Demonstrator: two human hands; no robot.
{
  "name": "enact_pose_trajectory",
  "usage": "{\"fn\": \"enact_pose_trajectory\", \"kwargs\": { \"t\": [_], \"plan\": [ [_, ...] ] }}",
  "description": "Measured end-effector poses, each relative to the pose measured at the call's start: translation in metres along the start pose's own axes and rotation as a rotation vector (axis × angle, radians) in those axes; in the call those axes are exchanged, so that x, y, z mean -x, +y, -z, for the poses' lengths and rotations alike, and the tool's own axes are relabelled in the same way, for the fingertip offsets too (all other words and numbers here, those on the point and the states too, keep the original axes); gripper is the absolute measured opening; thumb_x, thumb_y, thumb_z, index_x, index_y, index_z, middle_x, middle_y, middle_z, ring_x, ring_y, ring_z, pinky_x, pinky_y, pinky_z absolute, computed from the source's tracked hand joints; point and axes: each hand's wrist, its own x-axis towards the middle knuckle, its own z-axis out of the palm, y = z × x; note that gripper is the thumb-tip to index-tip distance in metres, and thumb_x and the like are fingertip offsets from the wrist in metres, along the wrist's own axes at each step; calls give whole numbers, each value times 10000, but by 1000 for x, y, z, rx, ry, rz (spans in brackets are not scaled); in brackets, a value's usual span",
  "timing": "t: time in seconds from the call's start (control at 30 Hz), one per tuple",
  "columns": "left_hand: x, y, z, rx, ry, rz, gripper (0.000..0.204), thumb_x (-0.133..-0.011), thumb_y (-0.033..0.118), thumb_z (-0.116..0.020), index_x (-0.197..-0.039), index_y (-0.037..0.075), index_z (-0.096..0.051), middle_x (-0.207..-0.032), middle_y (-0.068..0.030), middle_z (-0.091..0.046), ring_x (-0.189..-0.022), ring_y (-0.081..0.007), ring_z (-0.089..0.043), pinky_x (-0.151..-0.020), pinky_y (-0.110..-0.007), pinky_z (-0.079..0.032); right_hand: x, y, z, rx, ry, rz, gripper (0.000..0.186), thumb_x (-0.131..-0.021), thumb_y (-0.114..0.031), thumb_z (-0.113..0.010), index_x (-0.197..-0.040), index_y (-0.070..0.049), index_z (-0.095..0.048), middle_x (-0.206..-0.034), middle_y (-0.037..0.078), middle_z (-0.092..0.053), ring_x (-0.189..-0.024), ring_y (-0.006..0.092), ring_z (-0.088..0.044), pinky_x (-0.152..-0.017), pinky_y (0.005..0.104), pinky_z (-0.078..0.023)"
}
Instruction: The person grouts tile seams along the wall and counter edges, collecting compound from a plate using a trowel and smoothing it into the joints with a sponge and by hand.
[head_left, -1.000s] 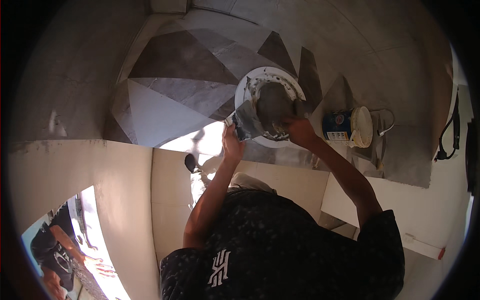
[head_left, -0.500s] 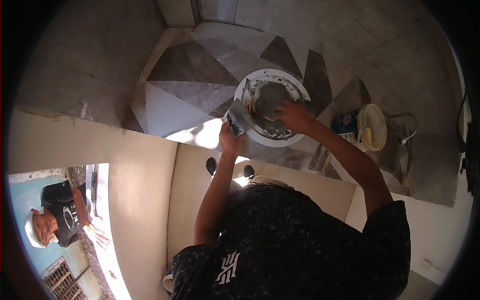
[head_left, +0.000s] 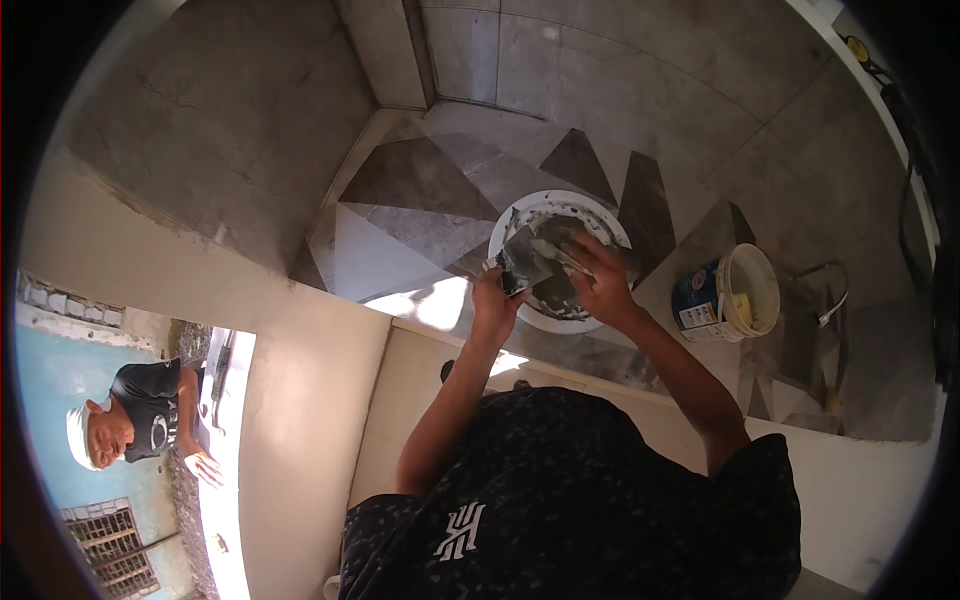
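A white bucket (head_left: 520,208) with grey mortar inside stands on the tiled floor below me. My left hand (head_left: 497,303) grips a flat grey-smeared trowel blade (head_left: 523,263) held over the bucket's near rim. My right hand (head_left: 603,282) holds a second thin tool (head_left: 566,258) whose blade lies against the first one, over the mortar. Both forearms reach down from my dark patterned shirt (head_left: 590,500).
A tipped paint can (head_left: 728,296) with a pale lid lies right of the bucket. Grey triangular tiles (head_left: 420,205) cover the floor. A pale wall top (head_left: 300,400) runs beneath me. Another person (head_left: 135,415) stands far below at the left. A cable (head_left: 825,300) lies at the right.
The view has swung, so the bucket sits lower in the picture. My hands stay over the bucket, the right-hand tool working across the left-hand blade. The person below has shifted in view.
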Motion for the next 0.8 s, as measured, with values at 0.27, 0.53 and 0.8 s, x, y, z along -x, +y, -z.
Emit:
{"fn": "enact_pose_trajectory", "kwargs": {
  "t": [0.27,0.53,0.8],
  "plan": [
    [24,48,-29,82,-70,-233,193,-906,153,-393,-1046,41,-463,-1009,-67,-529,-889,-173,-530,-697,-354,-461,-1,22,9,483,-232,225,248,-790,-6,-545,-1034,4,-589,-1102,157,-550,-857,219,-608,-688,285,-509],
    [32,59,-18,-346,29,-837,221,-930,182,-458,-1053,0,-488,-913,-42,-534,-804,-85,-471,-716,-220,-391,-10,-10,-18,-1605,117,-979,241,-818,-30,-520,-1057,1,-515,-1018,108,-576,-909,219,-588,-780,370,-517],
    [25,85,23,-1339,-247,-1242,293,-813,-67,-502,-1097,0,-530,-1035,-169,-569,-870,-254,-600,-744,-293,-474,-49,-22,-27,-1640,-188,-764,278,-833,-47,-534,-1100,25,-503,-1061,108,-567,-970,225,-578,-843,388,-482]
  ]
}}
